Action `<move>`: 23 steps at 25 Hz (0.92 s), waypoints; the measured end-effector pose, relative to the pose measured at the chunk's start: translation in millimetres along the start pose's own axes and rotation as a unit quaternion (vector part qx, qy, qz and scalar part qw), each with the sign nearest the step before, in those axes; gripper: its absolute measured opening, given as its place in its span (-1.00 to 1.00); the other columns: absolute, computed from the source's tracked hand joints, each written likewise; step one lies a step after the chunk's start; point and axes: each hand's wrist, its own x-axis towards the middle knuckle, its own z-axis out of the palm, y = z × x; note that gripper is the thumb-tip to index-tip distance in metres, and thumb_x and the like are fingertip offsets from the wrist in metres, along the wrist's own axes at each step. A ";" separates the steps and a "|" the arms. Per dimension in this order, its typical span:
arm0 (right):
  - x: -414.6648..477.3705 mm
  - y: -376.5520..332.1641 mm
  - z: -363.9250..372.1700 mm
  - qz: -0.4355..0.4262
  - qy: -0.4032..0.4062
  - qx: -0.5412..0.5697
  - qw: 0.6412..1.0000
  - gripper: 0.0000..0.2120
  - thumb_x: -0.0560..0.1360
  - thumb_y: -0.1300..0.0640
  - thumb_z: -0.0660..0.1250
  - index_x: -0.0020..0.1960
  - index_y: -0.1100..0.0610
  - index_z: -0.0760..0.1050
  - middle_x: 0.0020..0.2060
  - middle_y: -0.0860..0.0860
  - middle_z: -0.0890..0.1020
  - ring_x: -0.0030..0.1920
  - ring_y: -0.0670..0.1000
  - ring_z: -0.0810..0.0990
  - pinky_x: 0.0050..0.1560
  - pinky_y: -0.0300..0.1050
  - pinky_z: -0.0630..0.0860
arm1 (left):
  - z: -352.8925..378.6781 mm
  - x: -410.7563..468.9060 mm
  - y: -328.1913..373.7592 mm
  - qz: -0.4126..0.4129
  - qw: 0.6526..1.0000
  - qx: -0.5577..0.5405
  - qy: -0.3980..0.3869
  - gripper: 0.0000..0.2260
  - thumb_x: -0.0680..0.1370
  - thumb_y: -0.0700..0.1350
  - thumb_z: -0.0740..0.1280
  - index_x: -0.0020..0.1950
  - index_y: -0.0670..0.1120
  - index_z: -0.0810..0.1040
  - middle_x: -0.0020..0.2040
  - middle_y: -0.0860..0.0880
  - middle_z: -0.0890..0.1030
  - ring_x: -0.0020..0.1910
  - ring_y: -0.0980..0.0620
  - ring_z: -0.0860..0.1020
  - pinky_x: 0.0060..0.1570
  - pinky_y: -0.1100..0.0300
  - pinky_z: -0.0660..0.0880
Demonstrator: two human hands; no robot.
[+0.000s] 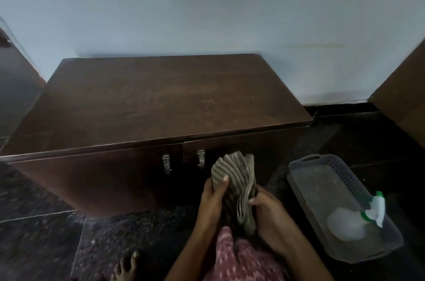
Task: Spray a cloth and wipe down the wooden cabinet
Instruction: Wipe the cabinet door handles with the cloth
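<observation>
Two bare hands meet low in the head view, at about 6 o'clock, in front of a dark wooden cabinet [161, 98] that stands on the dark speckled floor [41, 223] against a pale wall [207, 4]. At 9 o'clock, a brown panel [13, 66] stands at the frame edge beside the cabinet. On the cabinet front, below the top's near edge, two small metal latches [166, 163] hang side by side on either side of the seam between the two doors. At 7 o'clock a bare foot [125, 268] rests on the floor. Next, the left hand [212, 197] closes its grip on the left side of a folded striped cloth [236, 179], thumb laid across the front folds. The cloth stands upright between both hands, its top edge overlapping the right-hand door in the picture; contact with the door cannot be judged. The right hand [268, 214] closes its grip on the cloth's right edge, fingertips pressed into the layers. Patterned red clothing [239, 257] shows beneath the wrists. At 4 o'clock, a grey plastic tray [322, 179] with a perforated rim lies on the floor just right of the cabinet; inside its near end a clear spray bottle [351, 221] with a white and green trigger head lies on its side. At 3 o'clock, another brown panel [404, 98] leans into the frame.
</observation>
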 end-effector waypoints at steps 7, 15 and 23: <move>54.8 40.2 13.4 -0.126 0.100 -0.231 0.960 -0.61 0.21 -0.06 0.42 0.00 0.04 0.62 -0.12 -0.06 0.74 -0.03 -0.05 0.69 0.00 -0.17 0.56 | -32.1 11.5 -9.1 0.094 0.992 0.070 0.045 -0.85 0.52 -0.21 0.28 0.02 0.02 0.53 -0.14 0.02 0.69 -0.11 0.14 0.66 -0.18 0.30 0.53; 90.9 53.7 40.5 -0.372 0.063 -0.320 0.869 -0.82 0.31 -0.12 0.35 -0.09 -0.19 0.52 -0.12 -0.21 0.65 -0.10 -0.21 0.63 -0.09 -0.35 0.54 | -42.6 32.9 -3.9 0.325 0.903 0.168 0.226 -0.74 0.31 0.28 0.21 -0.11 0.20 0.40 -0.12 0.17 0.63 -0.26 0.23 0.61 -0.35 0.45 0.45; 118.4 49.6 43.4 -0.489 0.169 -0.354 0.779 -0.92 0.40 -0.09 0.25 -0.12 -0.15 0.44 -0.14 -0.16 0.59 -0.06 -0.24 0.58 -0.08 -0.54 0.42 | -28.2 56.8 2.3 0.405 0.848 0.241 0.242 -0.90 0.50 0.12 0.25 -0.17 0.20 0.35 -0.28 0.17 0.55 -0.21 0.38 0.55 -0.34 0.59 0.37</move>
